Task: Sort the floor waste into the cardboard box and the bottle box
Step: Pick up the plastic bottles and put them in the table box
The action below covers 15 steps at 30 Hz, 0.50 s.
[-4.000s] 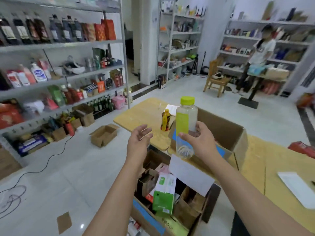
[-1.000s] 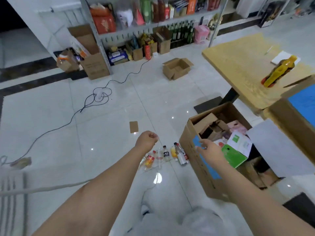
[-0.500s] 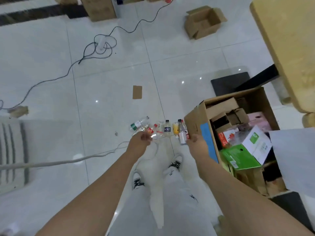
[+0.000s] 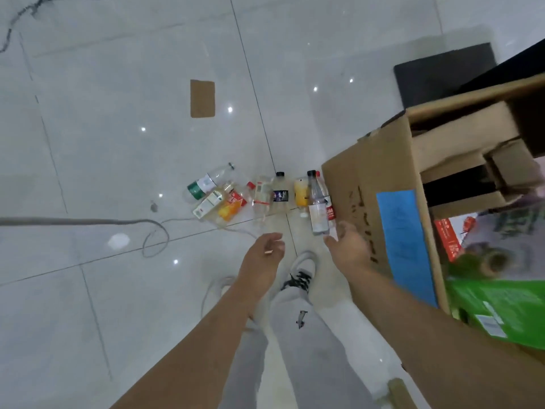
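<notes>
The bottles (image 4: 279, 193) lie in a loose row on the floor (image 4: 118, 160) at the centre of the frame. Nearest is a clear bottle (image 4: 318, 211) with a red label, on its side just beside the wall of the cardboard box (image 4: 362, 184) at right. It looks empty: light, thin-walled, smooth, and likely to roll or dent. Taking it round the middle of the body, across the label, seems safest. The right hand (image 4: 348, 246) hovers just below its base, fingers (image 4: 343, 228) spread and released, holding nothing; whether they touch the plastic I cannot tell. The left hand (image 4: 264, 252), below the middle of the row, is loosely curled and empty. A cardboard scrap (image 4: 202, 98) lies towards the upper left.
</notes>
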Available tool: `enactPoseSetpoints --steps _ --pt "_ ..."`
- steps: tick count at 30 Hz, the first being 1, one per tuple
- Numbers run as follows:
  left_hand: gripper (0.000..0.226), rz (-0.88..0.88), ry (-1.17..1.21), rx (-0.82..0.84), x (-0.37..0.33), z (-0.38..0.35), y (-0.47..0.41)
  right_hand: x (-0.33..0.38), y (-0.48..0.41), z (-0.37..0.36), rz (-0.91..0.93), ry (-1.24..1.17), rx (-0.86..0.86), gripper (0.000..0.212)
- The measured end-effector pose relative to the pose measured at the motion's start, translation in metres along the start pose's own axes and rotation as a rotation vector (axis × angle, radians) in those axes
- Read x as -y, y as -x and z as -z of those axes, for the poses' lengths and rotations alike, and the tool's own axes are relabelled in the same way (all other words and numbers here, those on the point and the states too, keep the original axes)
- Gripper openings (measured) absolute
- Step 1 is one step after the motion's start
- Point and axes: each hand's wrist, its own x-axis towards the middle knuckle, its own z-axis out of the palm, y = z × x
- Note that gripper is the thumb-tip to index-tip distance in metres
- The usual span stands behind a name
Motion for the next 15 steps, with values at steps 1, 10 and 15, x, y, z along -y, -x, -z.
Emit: enactPoseSetpoints --steps 1,10,15 --pt "0.020 0.006 0.016 -0.009 0.019 -0.003 -0.021 -0.010 -0.025 -0.018 -0.013 0.008 -0.006 0.047" --pt "0.020 0.050 0.090 0.021 0.169 -0.042 -0.143 -0.057 -0.204 -0.136 -0.012 0.119 -0.134 0.066" --pt "0.024 0.054 0.064 0.006 0.189 -0.055 -0.176 -0.065 -0.251 -0.162 -0.002 0.150 -0.194 0.079"
